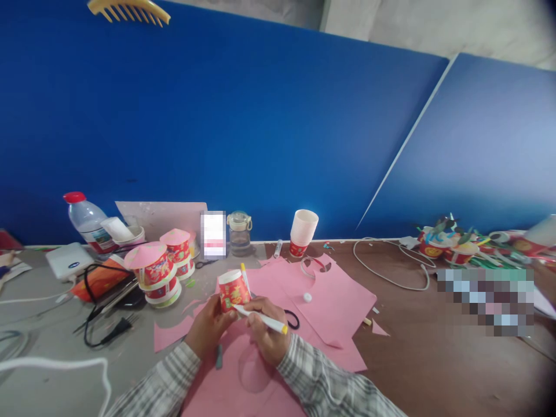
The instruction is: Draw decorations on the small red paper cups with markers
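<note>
My left hand (211,324) is wrapped round a red patterned paper cup (233,288), tilted with its white rim up. A white marker with a yellow end (269,322) is pinched in my right hand (269,336). Its tip points at the cup's lower side; I cannot tell whether it touches. Just behind the cup stands a slim yellow-and-white thing (244,277), partly hidden. Pink paper sheets (343,295) lie beneath both hands. A black ring-shaped handle (292,319) shows beside my right hand, and a small grey piece (219,357) lies below my left.
Cup structures with pink cone tops (147,255) stand at left, near a red-capped bottle (89,223). At the back are a glass jar (240,234) and stacked paper cups (303,229). A white cable (391,284) and filled cups (460,253) lie right. A blue partition (260,127) rises behind.
</note>
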A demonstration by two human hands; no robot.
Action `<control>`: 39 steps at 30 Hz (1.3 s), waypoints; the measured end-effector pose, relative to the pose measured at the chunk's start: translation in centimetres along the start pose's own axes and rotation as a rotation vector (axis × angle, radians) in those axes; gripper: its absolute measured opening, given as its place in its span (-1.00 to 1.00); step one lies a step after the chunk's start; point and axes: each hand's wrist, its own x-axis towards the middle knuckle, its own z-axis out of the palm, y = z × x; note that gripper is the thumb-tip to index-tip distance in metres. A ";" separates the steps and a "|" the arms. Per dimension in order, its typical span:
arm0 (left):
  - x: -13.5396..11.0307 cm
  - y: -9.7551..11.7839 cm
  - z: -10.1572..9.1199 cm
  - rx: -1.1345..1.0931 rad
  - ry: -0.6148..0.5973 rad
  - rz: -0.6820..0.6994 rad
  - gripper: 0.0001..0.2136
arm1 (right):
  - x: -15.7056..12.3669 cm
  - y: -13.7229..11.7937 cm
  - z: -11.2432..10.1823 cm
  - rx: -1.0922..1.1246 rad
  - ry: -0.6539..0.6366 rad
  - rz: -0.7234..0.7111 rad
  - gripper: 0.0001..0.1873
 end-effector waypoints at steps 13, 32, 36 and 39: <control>0.0 0.6 0.2 0.025 0.034 -0.007 -0.72 | 0.0 0.1 0.1 -0.007 -0.013 0.013 -0.82; 0.1 0.4 0.3 0.016 0.032 -0.010 -0.71 | 0.2 -0.1 0.0 0.041 0.008 0.019 -0.82; 0.1 -0.1 0.3 0.015 0.035 -0.018 -0.71 | 0.2 0.0 0.2 -0.004 -0.029 0.014 -0.82; 0.1 -0.3 0.2 0.020 0.032 -0.018 -0.71 | 0.2 0.1 0.2 -0.013 -0.024 0.004 -0.82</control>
